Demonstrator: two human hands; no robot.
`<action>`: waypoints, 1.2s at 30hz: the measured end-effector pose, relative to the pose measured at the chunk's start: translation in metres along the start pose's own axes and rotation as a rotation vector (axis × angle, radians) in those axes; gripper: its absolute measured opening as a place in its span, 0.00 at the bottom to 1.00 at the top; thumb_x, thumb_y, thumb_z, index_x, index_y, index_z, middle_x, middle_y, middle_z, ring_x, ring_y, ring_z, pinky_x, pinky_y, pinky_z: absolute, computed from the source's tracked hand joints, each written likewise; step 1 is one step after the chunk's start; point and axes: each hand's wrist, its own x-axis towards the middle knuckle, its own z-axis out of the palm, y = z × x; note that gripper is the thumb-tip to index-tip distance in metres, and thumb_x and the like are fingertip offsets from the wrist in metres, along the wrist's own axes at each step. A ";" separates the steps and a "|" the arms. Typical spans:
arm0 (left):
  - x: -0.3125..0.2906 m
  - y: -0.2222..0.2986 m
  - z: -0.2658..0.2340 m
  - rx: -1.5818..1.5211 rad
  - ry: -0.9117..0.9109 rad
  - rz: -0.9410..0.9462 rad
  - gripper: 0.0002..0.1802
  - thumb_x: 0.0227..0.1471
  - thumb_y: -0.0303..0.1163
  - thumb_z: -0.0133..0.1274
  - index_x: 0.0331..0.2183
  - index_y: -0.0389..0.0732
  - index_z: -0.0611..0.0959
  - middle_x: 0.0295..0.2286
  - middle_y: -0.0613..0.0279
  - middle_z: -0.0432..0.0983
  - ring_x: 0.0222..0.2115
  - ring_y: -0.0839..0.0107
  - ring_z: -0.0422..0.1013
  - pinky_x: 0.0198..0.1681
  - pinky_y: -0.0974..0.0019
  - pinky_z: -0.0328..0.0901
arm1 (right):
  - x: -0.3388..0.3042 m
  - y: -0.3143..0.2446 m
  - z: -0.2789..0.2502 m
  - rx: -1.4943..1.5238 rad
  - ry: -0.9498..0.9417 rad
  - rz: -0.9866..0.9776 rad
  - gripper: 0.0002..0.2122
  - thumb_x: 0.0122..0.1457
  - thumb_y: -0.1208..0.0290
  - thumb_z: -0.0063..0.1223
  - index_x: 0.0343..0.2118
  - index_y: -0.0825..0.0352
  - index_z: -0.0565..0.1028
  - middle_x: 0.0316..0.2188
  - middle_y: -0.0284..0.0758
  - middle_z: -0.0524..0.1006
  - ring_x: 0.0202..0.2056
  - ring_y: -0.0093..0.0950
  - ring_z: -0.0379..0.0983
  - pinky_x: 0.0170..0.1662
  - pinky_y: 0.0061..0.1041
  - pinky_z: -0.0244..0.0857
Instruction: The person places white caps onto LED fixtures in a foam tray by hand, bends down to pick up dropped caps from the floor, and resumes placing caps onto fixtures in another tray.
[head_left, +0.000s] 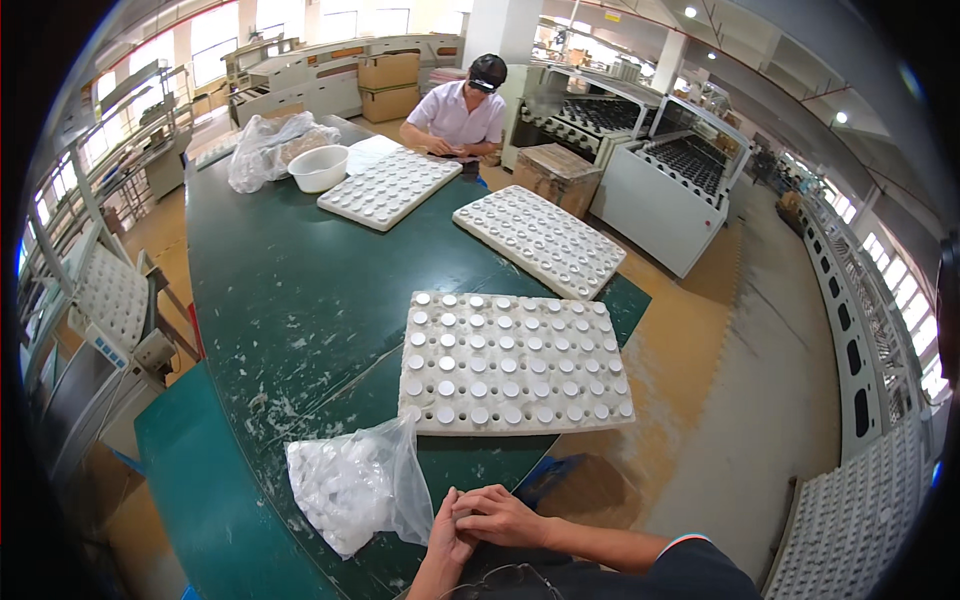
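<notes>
Near the front edge of the green table, my two hands are brought together. My left hand [447, 538] has its fingers closed and pointing up, while my right hand [505, 518] curls over them. Whatever lies between the fingers, if anything, is hidden. Just left of my hands, a clear plastic bag [405, 480] holds many small white pieces [335, 490]. Beyond them lies a white foam tray [430, 400] with rows of holes; flat round white caps [510, 390] sit at many of the holes.
The green table [290, 290] also carries two more filled foam trays [540, 240] [390, 190], a white tub [320, 168] and another plastic bag [260, 155]. A co-worker [460, 115] sits at the far end. A cardboard box [555, 178] and machines [665, 190] stand at the right.
</notes>
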 end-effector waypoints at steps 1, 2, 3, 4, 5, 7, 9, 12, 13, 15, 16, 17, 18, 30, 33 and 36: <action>0.005 0.007 -0.006 0.005 0.000 -0.017 0.18 0.58 0.47 0.43 0.27 0.43 0.73 0.24 0.65 0.72 0.24 0.73 0.72 0.25 0.69 0.71 | 0.003 -0.002 -0.002 0.002 0.011 0.028 0.14 0.46 0.73 0.57 0.38 0.56 0.75 0.43 0.29 0.71 0.45 0.29 0.67 0.48 0.29 0.57; 0.012 0.016 -0.018 0.153 -0.060 -0.028 0.18 0.58 0.47 0.43 0.27 0.43 0.73 0.24 0.64 0.72 0.23 0.72 0.71 0.23 0.68 0.69 | 0.007 -0.005 -0.009 -0.008 0.011 0.041 0.14 0.46 0.73 0.57 0.38 0.56 0.75 0.43 0.29 0.71 0.45 0.29 0.67 0.48 0.29 0.57; 0.014 0.019 -0.022 0.297 -0.115 -0.034 0.18 0.58 0.47 0.44 0.27 0.43 0.73 0.24 0.63 0.72 0.22 0.72 0.70 0.20 0.68 0.68 | 0.010 -0.009 -0.017 0.006 0.060 0.066 0.14 0.45 0.73 0.59 0.37 0.57 0.75 0.43 0.30 0.71 0.45 0.29 0.67 0.48 0.29 0.58; 0.017 0.018 -0.026 0.261 -0.078 0.018 0.19 0.57 0.49 0.44 0.26 0.43 0.73 0.24 0.62 0.73 0.22 0.70 0.70 0.17 0.67 0.66 | 0.013 -0.008 -0.024 0.021 0.109 0.092 0.14 0.44 0.73 0.61 0.36 0.57 0.76 0.43 0.31 0.71 0.45 0.30 0.67 0.47 0.29 0.58; 0.023 0.017 -0.024 0.266 -0.049 0.048 0.20 0.57 0.49 0.44 0.24 0.43 0.73 0.25 0.61 0.73 0.23 0.70 0.71 0.16 0.69 0.64 | 0.008 0.000 -0.032 -0.064 0.161 0.127 0.14 0.44 0.74 0.61 0.36 0.57 0.77 0.44 0.32 0.72 0.45 0.30 0.67 0.47 0.29 0.59; 0.020 0.010 -0.002 0.291 0.079 0.040 0.18 0.57 0.46 0.46 0.26 0.42 0.73 0.26 0.61 0.72 0.21 0.72 0.68 0.14 0.74 0.61 | -0.001 0.027 -0.052 -0.151 0.230 0.293 0.12 0.45 0.76 0.59 0.35 0.58 0.77 0.43 0.34 0.72 0.45 0.32 0.68 0.49 0.30 0.58; 0.028 0.011 -0.014 0.308 0.031 -0.026 0.15 0.57 0.45 0.46 0.27 0.44 0.73 0.25 0.63 0.70 0.19 0.74 0.65 0.13 0.76 0.58 | -0.021 0.065 -0.071 -0.193 0.427 0.546 0.10 0.47 0.78 0.55 0.35 0.64 0.76 0.40 0.39 0.73 0.43 0.36 0.69 0.47 0.30 0.61; 0.059 0.015 -0.029 0.226 -0.042 -0.086 0.12 0.57 0.42 0.48 0.29 0.44 0.73 0.24 0.65 0.67 0.16 0.76 0.61 0.12 0.79 0.54 | -0.080 0.154 -0.112 -0.111 0.935 1.042 0.12 0.51 0.76 0.50 0.40 0.66 0.73 0.41 0.35 0.73 0.44 0.30 0.69 0.46 0.27 0.62; 0.072 0.010 -0.032 0.130 -0.049 -0.096 0.11 0.56 0.40 0.49 0.30 0.43 0.72 0.23 0.64 0.67 0.16 0.77 0.60 0.11 0.79 0.52 | -0.120 0.194 -0.130 -0.104 1.039 1.069 0.12 0.52 0.72 0.50 0.41 0.66 0.73 0.41 0.33 0.73 0.43 0.28 0.69 0.45 0.26 0.62; 0.097 0.001 -0.033 0.094 -0.031 -0.075 0.10 0.57 0.39 0.47 0.36 0.42 0.73 0.23 0.64 0.65 0.16 0.78 0.59 0.11 0.79 0.51 | -0.189 0.242 -0.154 -0.105 1.142 1.084 0.13 0.54 0.68 0.51 0.41 0.66 0.73 0.41 0.32 0.73 0.43 0.27 0.69 0.45 0.25 0.62; 0.105 -0.003 -0.026 0.263 0.042 0.067 0.12 0.57 0.38 0.47 0.41 0.42 0.72 0.22 0.64 0.65 0.16 0.78 0.59 0.11 0.78 0.51 | -0.215 0.256 -0.163 0.013 1.096 1.318 0.14 0.57 0.66 0.49 0.43 0.66 0.73 0.40 0.32 0.73 0.41 0.26 0.69 0.43 0.23 0.62; 0.113 -0.004 -0.022 0.431 0.124 0.220 0.16 0.57 0.37 0.46 0.46 0.42 0.70 0.22 0.64 0.65 0.15 0.78 0.59 0.11 0.78 0.51 | -0.216 0.265 -0.168 0.147 1.031 1.550 0.15 0.59 0.63 0.47 0.44 0.66 0.73 0.40 0.32 0.73 0.40 0.25 0.69 0.42 0.22 0.63; 0.124 -0.004 -0.021 0.524 0.164 0.255 0.25 0.57 0.34 0.46 0.54 0.44 0.62 0.22 0.64 0.65 0.15 0.78 0.59 0.11 0.78 0.52 | -0.215 0.277 -0.172 0.148 1.031 1.549 0.15 0.59 0.63 0.47 0.44 0.66 0.73 0.40 0.32 0.73 0.40 0.25 0.69 0.42 0.22 0.63; 0.198 0.035 0.003 0.530 0.348 0.914 0.19 0.59 0.36 0.42 0.51 0.43 0.67 0.25 0.70 0.64 0.16 0.84 0.59 0.10 0.80 0.53 | -0.160 0.288 -0.135 0.919 0.018 1.235 0.20 0.62 0.57 0.41 0.51 0.66 0.68 0.45 0.33 0.73 0.46 0.25 0.69 0.44 0.24 0.65; 0.199 0.023 0.005 0.277 0.387 1.162 0.16 0.59 0.38 0.42 0.47 0.41 0.69 0.23 0.69 0.64 0.16 0.83 0.60 0.10 0.79 0.55 | -0.121 0.308 -0.092 0.966 -0.230 1.034 0.22 0.61 0.56 0.44 0.52 0.67 0.67 0.44 0.34 0.73 0.46 0.24 0.69 0.42 0.25 0.67; 0.192 0.007 -0.013 0.214 0.207 1.182 0.13 0.59 0.40 0.42 0.37 0.41 0.72 0.25 0.66 0.68 0.17 0.79 0.65 0.10 0.77 0.57 | -0.065 0.304 -0.062 1.090 -0.342 0.888 0.24 0.60 0.56 0.46 0.54 0.68 0.64 0.48 0.37 0.68 0.44 0.25 0.69 0.41 0.26 0.67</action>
